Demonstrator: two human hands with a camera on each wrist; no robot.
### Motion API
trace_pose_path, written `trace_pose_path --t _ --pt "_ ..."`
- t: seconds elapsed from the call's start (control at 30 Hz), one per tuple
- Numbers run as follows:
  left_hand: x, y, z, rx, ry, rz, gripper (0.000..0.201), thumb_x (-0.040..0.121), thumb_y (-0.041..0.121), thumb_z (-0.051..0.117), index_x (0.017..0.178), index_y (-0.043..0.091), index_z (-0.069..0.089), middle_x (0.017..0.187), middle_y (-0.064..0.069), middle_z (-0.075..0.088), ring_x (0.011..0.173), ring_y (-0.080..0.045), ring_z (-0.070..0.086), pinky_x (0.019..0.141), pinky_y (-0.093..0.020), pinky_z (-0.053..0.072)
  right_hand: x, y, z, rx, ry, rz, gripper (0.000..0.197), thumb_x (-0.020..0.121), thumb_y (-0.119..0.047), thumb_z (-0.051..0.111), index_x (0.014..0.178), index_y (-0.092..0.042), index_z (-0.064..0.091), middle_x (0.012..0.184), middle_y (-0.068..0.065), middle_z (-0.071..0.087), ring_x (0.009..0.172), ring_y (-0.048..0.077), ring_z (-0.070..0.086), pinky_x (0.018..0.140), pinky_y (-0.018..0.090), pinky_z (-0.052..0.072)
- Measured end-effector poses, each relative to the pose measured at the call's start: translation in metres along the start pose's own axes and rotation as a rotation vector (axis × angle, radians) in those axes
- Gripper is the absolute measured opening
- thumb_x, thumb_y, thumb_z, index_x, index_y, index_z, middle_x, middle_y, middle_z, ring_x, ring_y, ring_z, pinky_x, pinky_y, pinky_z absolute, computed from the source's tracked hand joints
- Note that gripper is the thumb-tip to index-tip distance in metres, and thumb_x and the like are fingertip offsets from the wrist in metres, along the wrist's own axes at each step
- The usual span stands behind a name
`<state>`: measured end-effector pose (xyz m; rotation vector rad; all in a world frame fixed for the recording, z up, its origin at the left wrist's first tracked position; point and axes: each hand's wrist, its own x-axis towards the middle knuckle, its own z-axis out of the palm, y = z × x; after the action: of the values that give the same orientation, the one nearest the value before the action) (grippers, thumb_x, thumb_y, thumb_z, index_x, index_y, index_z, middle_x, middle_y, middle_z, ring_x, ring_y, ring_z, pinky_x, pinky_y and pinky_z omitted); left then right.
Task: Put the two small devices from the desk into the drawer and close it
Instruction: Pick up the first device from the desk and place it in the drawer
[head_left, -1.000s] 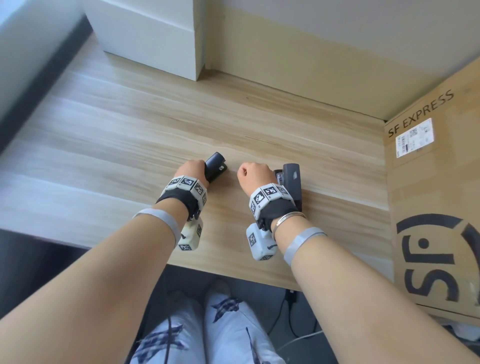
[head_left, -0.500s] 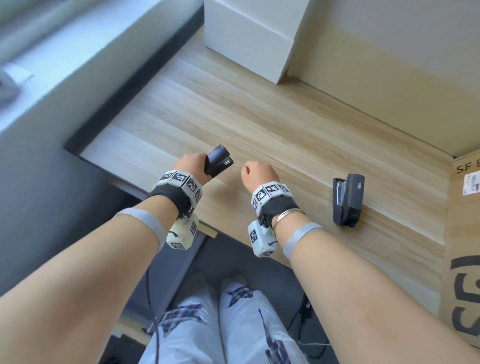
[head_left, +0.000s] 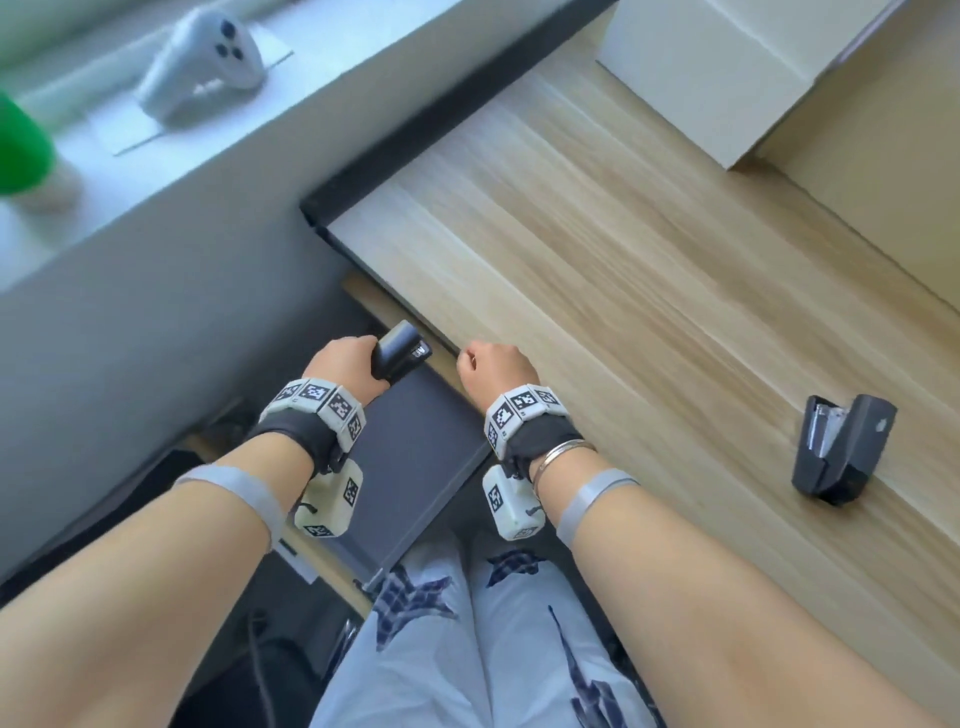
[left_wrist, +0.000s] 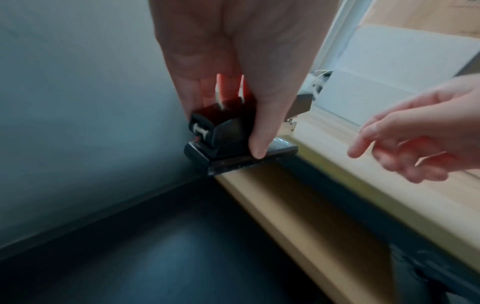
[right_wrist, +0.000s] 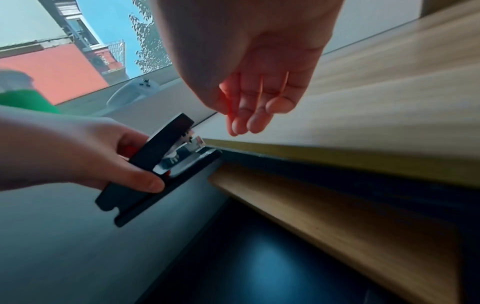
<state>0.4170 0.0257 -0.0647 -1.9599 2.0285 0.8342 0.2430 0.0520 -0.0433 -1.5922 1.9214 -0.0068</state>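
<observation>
1. Black stapler-like device (head_left: 399, 351) number one sits in the left hand (head_left: 347, 364), just above and left of centre in the head view, held over the dark open drawer (head_left: 415, 457) below the desk edge.
2. From the left wrist camera, that device (left_wrist: 223, 135) is pinched between the thumb on its right side and the fingers (left_wrist: 189, 96) on its left, with its flat base lowest in the frame and a strip of metal showing at its left end.
3. From the right wrist camera, the same device (right_wrist: 161, 164) appears at centre left, tilted, its nose pointing toward the pale front edge of the desk (right_wrist: 363, 127); the left hand (right_wrist: 85, 152) is wrapped round it (thumb tip on the near side).
4. Right hand (head_left: 496, 366) hovers just right of the held device in the head view, over the front edge of the desk (head_left: 623, 270), holding nothing.
5. In its own wrist view the right hand (right_wrist: 249, 88) hangs at upper centre with fingers (right_wrist: 255, 121) loosely curled downward, touching nothing; the left wrist view shows it (left_wrist: 420, 131) at the right edge, equally slack.
6. Second device (head_left: 841, 449) lies on the desk at the right edge of the head view, well apart from both hands.
7. White box (head_left: 727, 67) stands at the desk's far end, upper right of the head view.
8. White controller (head_left: 202, 65) and a blurred green object (head_left: 21, 140) rest on the windowsill (head_left: 156, 171), upper left.
</observation>
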Motion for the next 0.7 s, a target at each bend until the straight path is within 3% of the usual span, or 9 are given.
trace_pose_path --t 0.1,0.3,0.53,0.7 --pt "0.01 -0.029 0.028 -0.004 -0.046 -0.056 0.023 0.076 0.019 0.065 0.094 0.007 0.058 0.101 -0.013 0.067 0.094 -0.033 0.061 0.07 -0.032 0.042 0.001 -0.01 0.025 0.006 -0.054 -0.022 0.029 0.096 -0.019 0.04 0.108 -0.015 0.065 0.108 0.018 0.069 0.096 0.037 0.063 0.067 0.029 0.037" --pt "0.041 -0.066 0.084 0.001 -0.12 -0.15 0.024 0.074 0.015 0.065 0.096 0.008 0.059 0.103 -0.014 0.067 0.096 -0.033 0.063 0.071 -0.034 0.045 0.016 -0.011 0.078 -0.023 -0.137 -0.054 0.028 0.096 -0.018 0.038 0.106 -0.013 0.063 0.104 0.016 0.07 0.094 0.036 0.063 0.065 0.029 0.037" --pt "0.082 -0.09 0.144 -0.032 -0.098 -0.196 0.032 0.075 0.012 0.065 0.106 0.006 0.059 0.11 -0.017 0.061 0.102 -0.036 0.061 0.08 -0.038 0.05 0.038 0.009 0.13 -0.027 -0.185 -0.026 0.028 0.097 -0.018 0.037 0.104 -0.011 0.063 0.102 0.015 0.069 0.088 0.036 0.062 0.064 0.03 0.034" --pt "0.114 -0.091 0.169 -0.06 -0.121 -0.203 0.038 0.077 0.011 0.067 0.113 0.006 0.056 0.115 -0.019 0.058 0.106 -0.038 0.059 0.086 -0.041 0.05 0.052 0.03 0.15 -0.059 -0.216 0.004 0.028 0.097 -0.015 0.035 0.101 -0.008 0.062 0.082 0.01 0.059 0.071 0.03 0.048 0.061 0.029 0.034"
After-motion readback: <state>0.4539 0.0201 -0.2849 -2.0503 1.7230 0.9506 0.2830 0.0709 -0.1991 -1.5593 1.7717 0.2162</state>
